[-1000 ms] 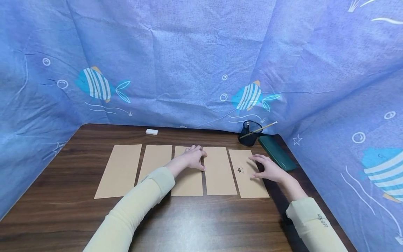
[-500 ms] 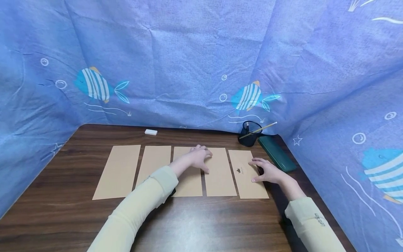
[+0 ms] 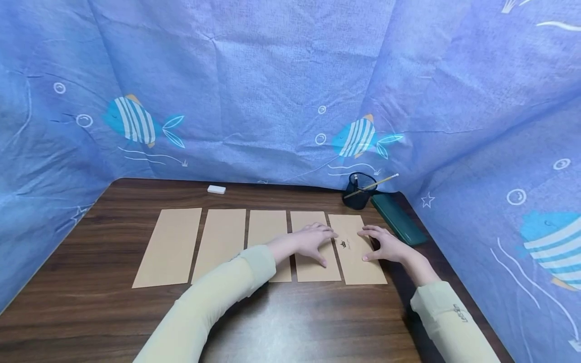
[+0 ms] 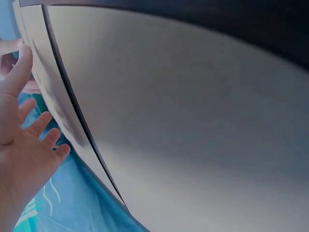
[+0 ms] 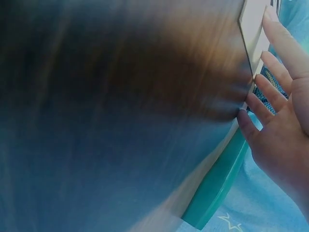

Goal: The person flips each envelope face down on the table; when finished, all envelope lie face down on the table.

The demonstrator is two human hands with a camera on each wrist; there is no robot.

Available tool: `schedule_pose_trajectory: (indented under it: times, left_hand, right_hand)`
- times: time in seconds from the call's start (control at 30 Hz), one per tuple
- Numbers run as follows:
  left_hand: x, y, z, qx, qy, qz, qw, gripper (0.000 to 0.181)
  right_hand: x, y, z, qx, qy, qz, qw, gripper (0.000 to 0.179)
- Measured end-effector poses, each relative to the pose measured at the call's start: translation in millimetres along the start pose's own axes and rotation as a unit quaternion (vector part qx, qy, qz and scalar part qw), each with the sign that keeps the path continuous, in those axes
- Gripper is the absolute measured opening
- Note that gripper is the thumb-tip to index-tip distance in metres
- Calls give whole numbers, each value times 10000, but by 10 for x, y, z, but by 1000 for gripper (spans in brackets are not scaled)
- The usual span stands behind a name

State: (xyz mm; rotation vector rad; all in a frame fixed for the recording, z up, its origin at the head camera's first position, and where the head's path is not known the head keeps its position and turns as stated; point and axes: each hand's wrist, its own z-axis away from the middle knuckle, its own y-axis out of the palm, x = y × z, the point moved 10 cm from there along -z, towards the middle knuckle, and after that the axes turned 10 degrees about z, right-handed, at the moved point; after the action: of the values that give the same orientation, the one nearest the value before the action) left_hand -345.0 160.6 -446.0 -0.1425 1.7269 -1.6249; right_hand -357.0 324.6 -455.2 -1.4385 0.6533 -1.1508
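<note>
Several tan kraft-paper rectangles lie in a row on the dark wooden table. My left hand is over the second sheet from the right, its fingers spread and fingertips near the rightmost sheet. That rightmost sheet bears a small black crown print. At its right edge is my right hand, thumb and fingers apart and fingertips over the paper. In the left wrist view the left hand has loosely extended fingers and holds nothing. The right wrist view shows the right hand with its fingertips along the paper's edge.
A black mesh pen cup with a pencil stands at the back right. Beside it lies a dark green case. A white eraser is near the back edge. Blue fish-print cloth walls the table's back and sides.
My left hand has moved right, from the middle sheet across to the second sheet from the right, close to the crown-printed one. The right hand has stayed almost in place.
</note>
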Motion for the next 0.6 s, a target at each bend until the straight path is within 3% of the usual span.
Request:
schedule_pose_trajectory:
  times: [0.27,0.6]
  left_hand:
    - [-8,105,-76,230,12,-103,9997,75]
    - [-46,83,-65,316,-77,-93,9994,72]
  right_hand:
    - [-16,-60,-41,-296,-196,194,9992,68]
    - [-141,-126,-267,-338,13,261,9991,72]
